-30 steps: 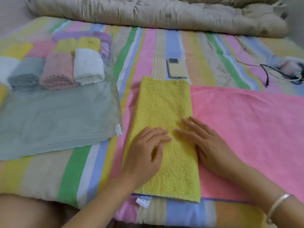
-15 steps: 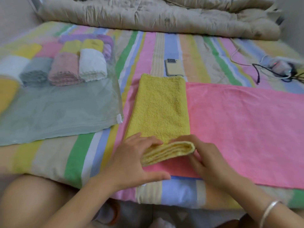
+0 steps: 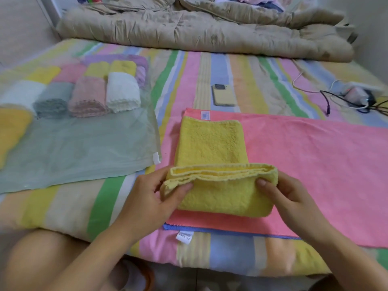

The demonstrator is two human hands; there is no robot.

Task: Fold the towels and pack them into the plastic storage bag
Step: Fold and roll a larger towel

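A yellow towel lies on a flat pink towel on the striped bed. Its near end is folded up and over toward the far end. My left hand pinches the left corner of that raised fold, thumb on top. My right hand pinches the right corner the same way. To the left lies the clear plastic storage bag, with several rolled towels inside at its far end, among them a white roll, a pink roll and a grey roll.
A phone lies on the bed beyond the yellow towel. Cables and a charger sit at the right. A beige quilt is bunched along the far edge. My bare knee is at the bottom left.
Both hands went from pressing flat on the yellow towel to gripping its near end and lifting it over toward the far end. The fold is larger now than half a second ago.
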